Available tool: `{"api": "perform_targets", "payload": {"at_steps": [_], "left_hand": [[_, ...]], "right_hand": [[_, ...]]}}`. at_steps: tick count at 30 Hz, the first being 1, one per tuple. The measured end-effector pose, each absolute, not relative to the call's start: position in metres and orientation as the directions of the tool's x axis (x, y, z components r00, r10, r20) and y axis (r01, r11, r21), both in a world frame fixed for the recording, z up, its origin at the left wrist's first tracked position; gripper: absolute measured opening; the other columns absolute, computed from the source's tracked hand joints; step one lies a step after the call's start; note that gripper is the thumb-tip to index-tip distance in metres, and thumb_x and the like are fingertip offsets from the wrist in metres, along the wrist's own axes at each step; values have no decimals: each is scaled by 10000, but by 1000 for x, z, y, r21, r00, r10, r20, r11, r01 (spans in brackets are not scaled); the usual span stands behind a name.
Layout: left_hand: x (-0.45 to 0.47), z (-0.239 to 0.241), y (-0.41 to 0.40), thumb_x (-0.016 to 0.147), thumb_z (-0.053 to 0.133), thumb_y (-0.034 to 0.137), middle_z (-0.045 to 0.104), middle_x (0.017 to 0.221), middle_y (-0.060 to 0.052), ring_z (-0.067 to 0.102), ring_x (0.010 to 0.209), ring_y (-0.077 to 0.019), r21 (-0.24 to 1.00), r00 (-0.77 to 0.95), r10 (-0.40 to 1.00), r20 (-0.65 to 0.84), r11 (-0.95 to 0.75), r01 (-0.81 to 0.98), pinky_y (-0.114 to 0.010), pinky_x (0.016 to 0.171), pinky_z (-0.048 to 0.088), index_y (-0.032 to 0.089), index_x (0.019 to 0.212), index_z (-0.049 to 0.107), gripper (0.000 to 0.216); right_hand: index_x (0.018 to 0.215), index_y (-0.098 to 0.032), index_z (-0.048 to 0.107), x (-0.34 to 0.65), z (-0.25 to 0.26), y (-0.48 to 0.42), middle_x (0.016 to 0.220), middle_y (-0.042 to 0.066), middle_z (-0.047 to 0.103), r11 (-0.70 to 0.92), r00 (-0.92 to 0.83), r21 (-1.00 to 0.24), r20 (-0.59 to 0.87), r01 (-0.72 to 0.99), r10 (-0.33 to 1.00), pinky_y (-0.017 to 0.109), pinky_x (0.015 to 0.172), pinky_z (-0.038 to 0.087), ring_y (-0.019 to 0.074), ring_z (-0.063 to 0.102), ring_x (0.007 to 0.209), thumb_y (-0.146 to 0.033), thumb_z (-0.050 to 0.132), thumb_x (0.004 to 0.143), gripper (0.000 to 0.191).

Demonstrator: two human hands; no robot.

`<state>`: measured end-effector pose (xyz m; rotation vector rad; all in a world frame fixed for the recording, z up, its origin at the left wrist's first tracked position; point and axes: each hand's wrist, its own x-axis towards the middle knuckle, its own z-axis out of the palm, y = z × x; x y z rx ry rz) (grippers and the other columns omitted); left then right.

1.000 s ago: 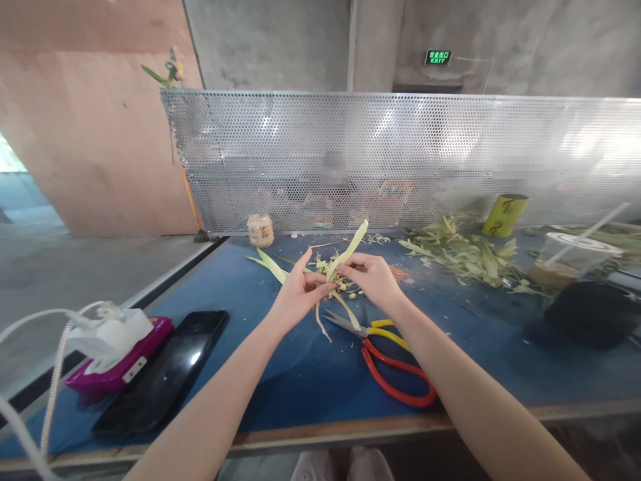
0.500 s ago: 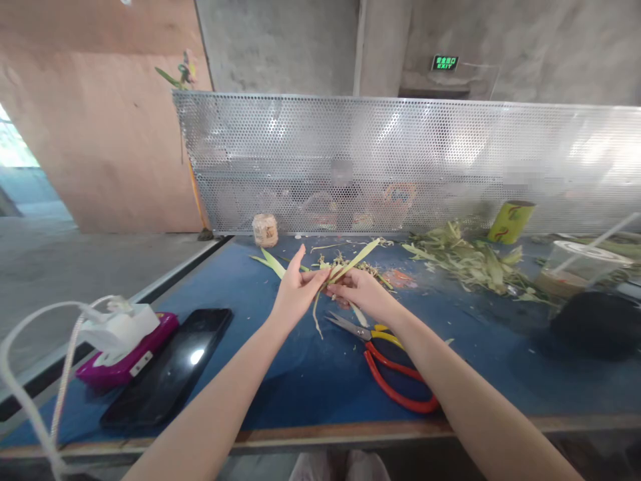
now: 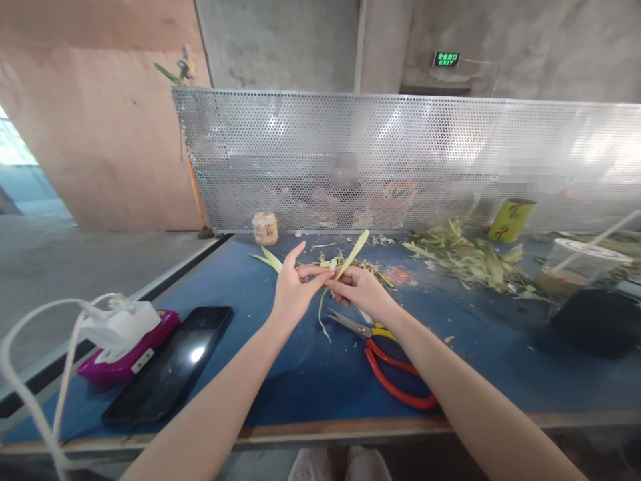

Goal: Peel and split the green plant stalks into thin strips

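Note:
A pale green leaf strip (image 3: 354, 254) slants up from between my two hands over the blue tabletop. My right hand (image 3: 364, 291) is closed, its thumb and fingers pinching the strip's lower part. My left hand (image 3: 295, 288) meets it fingertip to fingertip, pinching the same strip's base, with the thumb side raised. A thin pale strand (image 3: 322, 317) dangles below the fingers. Scissors (image 3: 383, 357) with red and yellow handles lie just under my right forearm, blades toward the hands. Beyond the fingers are small dried plant scraps (image 3: 373, 268). More green leaf (image 3: 270, 259) shows behind my left hand.
At left lie a black phone (image 3: 170, 364) and a purple power strip (image 3: 127, 357) with a white plug and cables. A perforated metal screen (image 3: 300, 147) borders the back. To the right are a leaf heap (image 3: 465, 260), a yellow-green can (image 3: 511, 220) and a plastic cup (image 3: 575, 264) with a straw.
The leaf strip has tipped more upright and its tip has shifted slightly left. The dangling strand has moved slightly right. Both hands stay together in nearly the same place.

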<state>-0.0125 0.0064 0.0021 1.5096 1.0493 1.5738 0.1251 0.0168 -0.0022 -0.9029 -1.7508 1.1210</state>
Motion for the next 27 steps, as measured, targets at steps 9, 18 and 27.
{"api": "perform_targets", "payload": {"at_steps": [9, 18, 27], "left_hand": [[-10, 3, 10, 547, 721, 139, 681, 622, -3, 642, 705, -145, 870, -198, 939, 280, -336, -362, -311, 804, 432, 94, 1142, 391, 681], [-15, 3, 12, 666, 643, 294, 678, 744, -78, 608, 782, -173, 970, -186, 958, 218, -234, -70, -296, 694, 433, 88, 1257, 297, 715], [-17, -6, 10, 622, 668, 292, 632, 752, -30, 578, 688, -144, 919, 156, 925, 346, -368, 144, -296, 683, 427, 116, 1315, 165, 874]], "right_hand": [[662, -155, 502, 123, -3, 16, 446, -70, 466, 326, -336, -929, 254, 178, 907, 173, 378, 350, 47, 416, 371, -209, 543, 688, 73], [650, -144, 515, 127, -7, 25, 513, -35, 532, 237, -331, -971, 235, -33, 914, 186, 423, 370, 45, 460, 396, -372, 515, 742, 246], [723, -150, 522, 128, -4, 25, 539, -46, 534, 275, -277, -958, 286, -79, 917, 202, 431, 355, 50, 437, 418, -292, 670, 600, 239]]}}
